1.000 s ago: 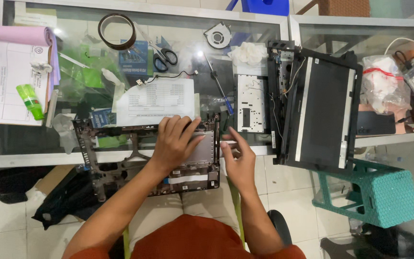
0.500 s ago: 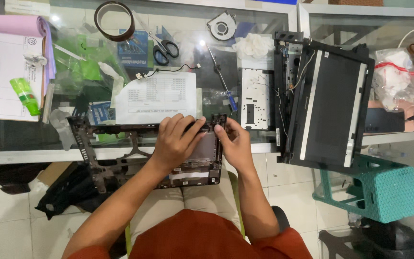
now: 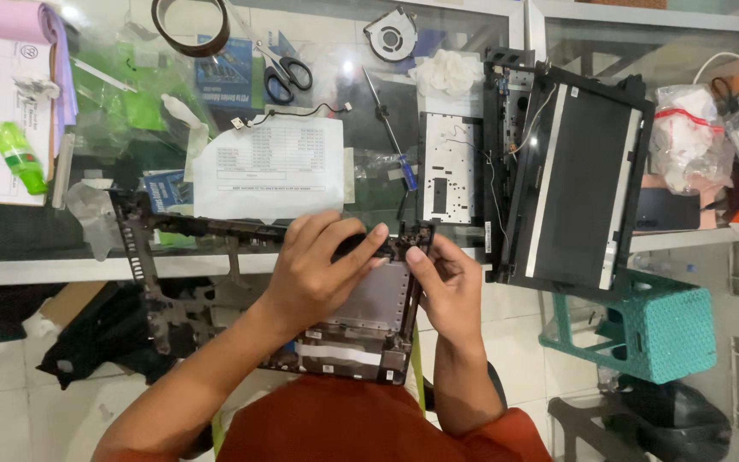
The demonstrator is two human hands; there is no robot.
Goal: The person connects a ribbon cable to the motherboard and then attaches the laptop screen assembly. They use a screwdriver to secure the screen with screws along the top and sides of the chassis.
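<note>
A stripped black plastic laptop base frame [image 3: 215,291] is held at the glass counter [image 3: 10,272] edge, pinched at its far corner by the left hand [image 3: 318,269] and right hand [image 3: 442,282]; its bays are seen bare, with reassembly judged unfinished.

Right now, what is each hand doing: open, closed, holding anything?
Left hand: closed, fingers curled over the far edge of the laptop base frame.
Right hand: closed, pinching the same frame at its far right corner.
</note>
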